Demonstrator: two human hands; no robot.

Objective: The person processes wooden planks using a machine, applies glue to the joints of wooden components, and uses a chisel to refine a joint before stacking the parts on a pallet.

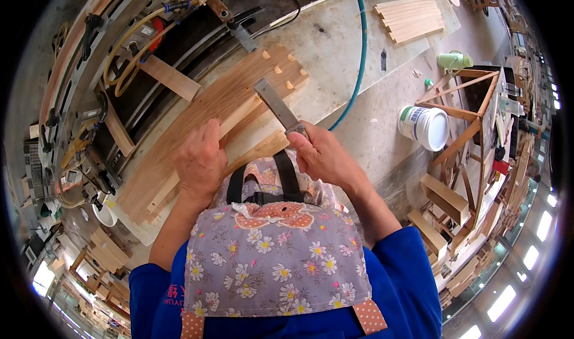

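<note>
My right hand (323,153) grips the near end of a flat grey metal bar (276,104); I cannot tell what kind of tool it is. The bar's far end lies across or just above the end of a pale wooden strip (240,115). My left hand (202,158) is closed around that strip further down, its fingers curled over the wood. Closer to my apron, a second wooden piece (257,149) ends just left of my right hand. Beneath both is a broad brown board (230,84) with light end-grain patches along its far end.
A pale worktable (335,46) carries a teal hose (362,52) and a stack of slats (409,19). Left stands a machine with yellow hoses (122,70) and a wooden block (170,77). A white bucket (427,128) and a wooden frame (463,129) are at right.
</note>
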